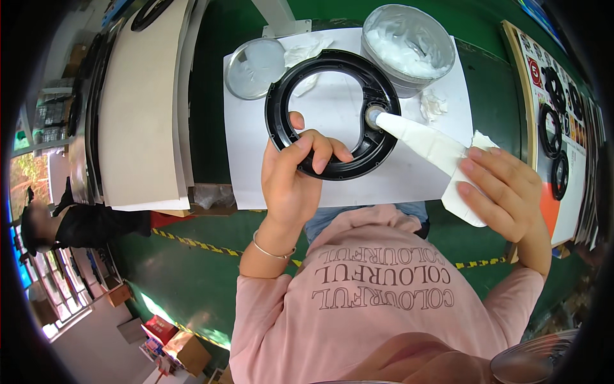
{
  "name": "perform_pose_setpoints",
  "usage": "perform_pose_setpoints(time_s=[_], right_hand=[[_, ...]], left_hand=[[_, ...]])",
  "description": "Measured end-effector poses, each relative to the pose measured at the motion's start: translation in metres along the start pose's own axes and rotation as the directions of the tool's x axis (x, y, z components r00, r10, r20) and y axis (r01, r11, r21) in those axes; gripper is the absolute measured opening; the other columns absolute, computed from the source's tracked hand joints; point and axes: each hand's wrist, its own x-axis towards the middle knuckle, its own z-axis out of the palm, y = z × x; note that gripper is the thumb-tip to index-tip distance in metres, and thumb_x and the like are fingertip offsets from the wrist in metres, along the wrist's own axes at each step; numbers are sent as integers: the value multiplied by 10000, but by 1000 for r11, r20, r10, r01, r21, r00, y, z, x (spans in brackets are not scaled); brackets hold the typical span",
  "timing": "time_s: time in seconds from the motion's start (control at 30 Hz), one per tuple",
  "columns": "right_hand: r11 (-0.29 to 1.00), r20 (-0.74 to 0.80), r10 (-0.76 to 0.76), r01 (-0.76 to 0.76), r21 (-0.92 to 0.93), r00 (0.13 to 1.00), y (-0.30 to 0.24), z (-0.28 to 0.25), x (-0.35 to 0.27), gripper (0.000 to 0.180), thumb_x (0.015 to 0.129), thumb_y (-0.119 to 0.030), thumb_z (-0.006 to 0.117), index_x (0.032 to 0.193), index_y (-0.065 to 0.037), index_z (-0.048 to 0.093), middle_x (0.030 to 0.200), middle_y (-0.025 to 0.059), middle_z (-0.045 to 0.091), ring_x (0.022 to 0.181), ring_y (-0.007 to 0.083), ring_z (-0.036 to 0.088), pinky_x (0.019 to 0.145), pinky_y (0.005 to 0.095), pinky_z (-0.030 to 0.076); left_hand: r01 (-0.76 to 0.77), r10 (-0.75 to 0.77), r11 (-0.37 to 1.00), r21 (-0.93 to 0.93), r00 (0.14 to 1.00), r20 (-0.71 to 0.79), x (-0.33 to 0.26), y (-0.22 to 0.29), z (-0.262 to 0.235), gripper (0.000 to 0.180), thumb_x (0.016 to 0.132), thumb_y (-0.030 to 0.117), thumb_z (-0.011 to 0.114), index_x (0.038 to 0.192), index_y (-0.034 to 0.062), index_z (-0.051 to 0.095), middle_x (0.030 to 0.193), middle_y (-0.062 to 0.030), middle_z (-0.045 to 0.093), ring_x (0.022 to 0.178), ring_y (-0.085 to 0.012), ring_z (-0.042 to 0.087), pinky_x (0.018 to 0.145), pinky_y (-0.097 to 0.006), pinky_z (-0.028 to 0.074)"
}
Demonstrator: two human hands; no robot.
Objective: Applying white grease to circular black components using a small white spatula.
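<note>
My left hand (295, 168) is wrapped around the near left side of a black plastic ring (378, 82), keeping it tilted above a white sheet (409, 187). A small round socket (372, 118) sits on the ring's inner right side. Between the fingers of my right hand (502, 192) is a white, flat, tapering spatula-like tool (423, 144), which looks wrapped in paper or tape. Its narrow tip touches the socket, hiding part of it. Behind the ring stands a clear tub (401, 80) of white paste (398, 37).
A round translucent lid (257, 69) lies at the sheet's far left, beside a crumpled tissue (311, 50). Another tissue (433, 105) is near the tub. Stacked boards (141, 109) stand left; a board with black rings (551, 131) is right. Another person (96, 221) is far left.
</note>
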Motion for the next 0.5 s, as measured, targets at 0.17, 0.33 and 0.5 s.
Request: perform_pose_setpoints(time_s=[0.17, 0.33, 0.5], right_hand=[[999, 14, 40, -40, 2, 999, 5, -5, 0, 197, 633, -87, 604, 826, -52, 585, 890, 106, 609, 811, 254, 601, 697, 330, 486], [892, -120, 448, -432, 134, 886, 23, -3, -9, 184, 723, -79, 594, 888, 2, 576, 827, 119, 610, 733, 194, 600, 646, 264, 472], [699, -188, 711, -711, 83, 677, 61, 0, -8, 256, 809, -173, 553, 975, 21, 555, 775, 108, 600, 650, 111, 575, 553, 211, 444]], left_hand=[[-14, 14, 1000, 13, 1000, -2, 0, 0, 0, 159, 822, 75, 330, 979, 62, 350, 566, -59, 397, 677, -285, 536, 699, -370, 400], [-55, 55, 993, 107, 998, 7, -3, 0, 0, 144, 801, 49, 352, 945, 60, 345, 554, -75, 420, 646, -290, 546, 697, -375, 407], [-107, 98, 977, 183, 993, 59, -4, -4, -2, 146, 799, 35, 348, 943, 57, 341, 553, -78, 428, 642, -290, 552, 694, -377, 412]])
